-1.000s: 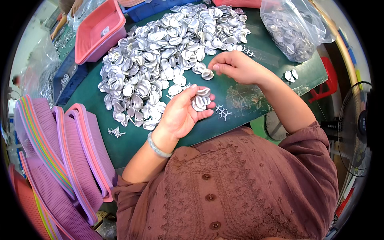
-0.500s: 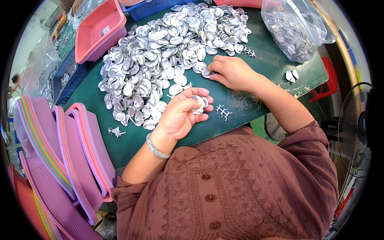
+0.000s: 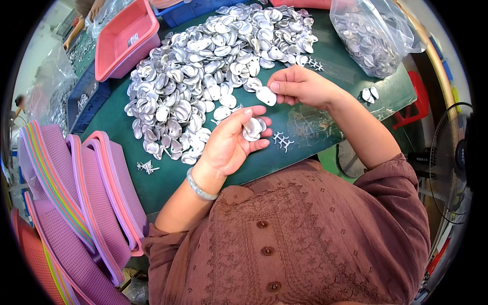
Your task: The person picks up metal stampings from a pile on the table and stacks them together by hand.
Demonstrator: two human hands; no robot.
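Right hand [image 3: 304, 88] now with silver piece [image 3: 266, 96]

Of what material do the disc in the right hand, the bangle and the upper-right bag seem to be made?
Silvery disc in the right hand: probably metal, satin finish, from its grey sheen; possibly coated plastic.
Bangle: perhaps polished stone or glass, smooth, pale and faintly mottled.
Bag: thin clear plastic, glossy; it creases and shows silvery pieces inside.
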